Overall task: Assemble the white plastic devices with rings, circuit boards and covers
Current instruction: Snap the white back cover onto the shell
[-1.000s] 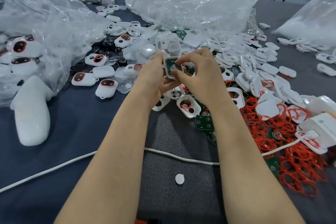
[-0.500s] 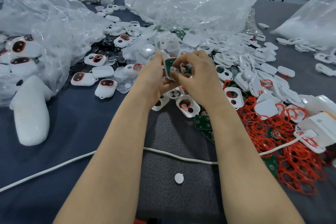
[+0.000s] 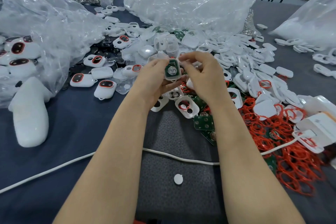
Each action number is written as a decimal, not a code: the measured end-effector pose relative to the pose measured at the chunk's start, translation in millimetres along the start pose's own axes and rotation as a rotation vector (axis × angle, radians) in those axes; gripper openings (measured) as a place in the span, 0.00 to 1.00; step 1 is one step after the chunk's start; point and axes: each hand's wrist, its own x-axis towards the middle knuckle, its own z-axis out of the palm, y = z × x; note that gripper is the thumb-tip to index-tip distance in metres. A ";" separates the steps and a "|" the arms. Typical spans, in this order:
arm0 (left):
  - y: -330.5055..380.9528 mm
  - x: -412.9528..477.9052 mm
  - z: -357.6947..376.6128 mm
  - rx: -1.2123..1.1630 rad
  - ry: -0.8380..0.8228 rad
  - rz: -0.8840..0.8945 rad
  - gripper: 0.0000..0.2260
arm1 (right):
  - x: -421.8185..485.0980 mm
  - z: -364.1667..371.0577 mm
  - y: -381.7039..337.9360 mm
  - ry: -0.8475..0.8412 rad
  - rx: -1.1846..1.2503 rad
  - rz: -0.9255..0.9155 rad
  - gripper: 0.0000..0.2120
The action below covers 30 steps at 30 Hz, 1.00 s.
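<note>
Your left hand [image 3: 156, 82] cradles white shell [image 3: 177, 78], fingers wrapped; right hand [image 3: 201, 76] pinches its top corner. Light, rigid, slick plastic: grip rim, spare circuit board [image 3: 168, 68].

At centre, shell [image 3: 178, 76] with circuit board [image 3: 171, 70] in it, between left hand [image 3: 154, 78] at 9 o'clock and right hand [image 3: 201, 76] at 3. On the table [image 3: 72, 132]: heap of rings [image 3: 291, 160] at 4, loose boards [image 3: 203, 122] at 5, cable [image 3: 181, 158] across at 6, finished devices [image 3: 82, 80] at 9, open shells [image 3: 245, 56] at 2, bags [image 3: 181, 5] behind at 12.
</note>
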 end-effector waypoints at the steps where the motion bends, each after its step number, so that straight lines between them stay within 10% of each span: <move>1: 0.0 0.1 -0.8 0.003 -0.002 0.006 0.07 | 1.3 -3.3 0.9 0.047 -0.007 0.025 0.08; 5: 0.1 -0.8 -1.9 0.009 0.010 0.032 0.06 | 3.9 -17.0 10.6 0.148 -0.199 0.187 0.08; 15: 0.8 0.3 -2.0 0.017 0.027 0.024 0.04 | 3.1 -16.4 14.2 -0.188 -0.510 0.348 0.26; 30: -0.8 -0.5 -2.5 0.061 0.019 0.022 0.07 | 3.5 -22.9 10.3 -0.061 -0.066 0.125 0.04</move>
